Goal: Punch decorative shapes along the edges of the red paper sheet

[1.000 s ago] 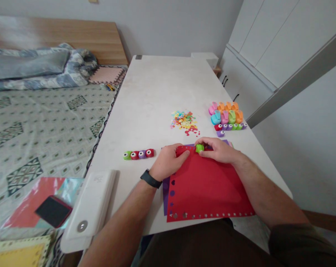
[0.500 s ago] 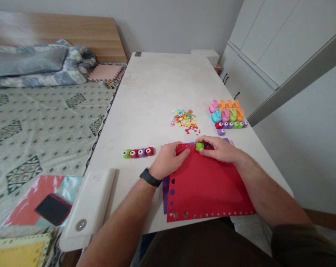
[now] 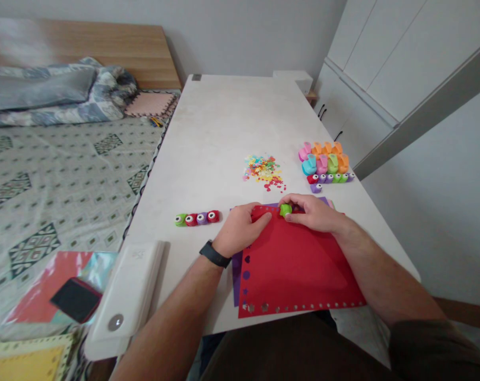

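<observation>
Your right hand (image 3: 313, 213) has its fingers closed on a green punch (image 3: 286, 210) at the far edge of the red paper (image 3: 299, 270), near the desk's (image 3: 208, 137) front edge; your left hand (image 3: 240, 230) rests loosely curled on the sheet, gripping nothing.

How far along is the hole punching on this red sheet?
Shapes are already punched along the bottom and left edges of the red paper sheet, with coloured paper cutouts piled beyond it. In hand: the right hand grips a green craft punch at the top edge, the left hand steadying the sheet. The right edge shows no holes yet.
</observation>
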A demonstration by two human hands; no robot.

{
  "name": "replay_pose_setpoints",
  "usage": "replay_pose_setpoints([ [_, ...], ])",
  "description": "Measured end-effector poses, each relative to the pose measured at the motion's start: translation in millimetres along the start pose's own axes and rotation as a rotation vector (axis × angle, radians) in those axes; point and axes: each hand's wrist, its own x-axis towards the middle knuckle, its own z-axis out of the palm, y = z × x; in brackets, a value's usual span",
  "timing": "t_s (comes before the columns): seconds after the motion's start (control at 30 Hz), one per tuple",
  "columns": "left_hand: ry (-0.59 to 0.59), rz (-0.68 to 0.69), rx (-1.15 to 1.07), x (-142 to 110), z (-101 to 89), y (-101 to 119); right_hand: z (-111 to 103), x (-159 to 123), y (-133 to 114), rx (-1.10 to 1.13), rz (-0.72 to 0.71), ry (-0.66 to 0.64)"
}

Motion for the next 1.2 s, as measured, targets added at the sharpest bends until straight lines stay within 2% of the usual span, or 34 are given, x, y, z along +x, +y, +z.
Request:
replay_pose_setpoints([
  [0.57,0.001,-0.013,-0.015,-0.4,0.3,-0.1,5.1,1.9,-4.6,-0.013,0.062,0.017],
  [1.2,0.002,-0.013,0.006,-0.4,0.7,-2.0,6.0,1.2,-4.8,-0.007,0.055,0.043],
])
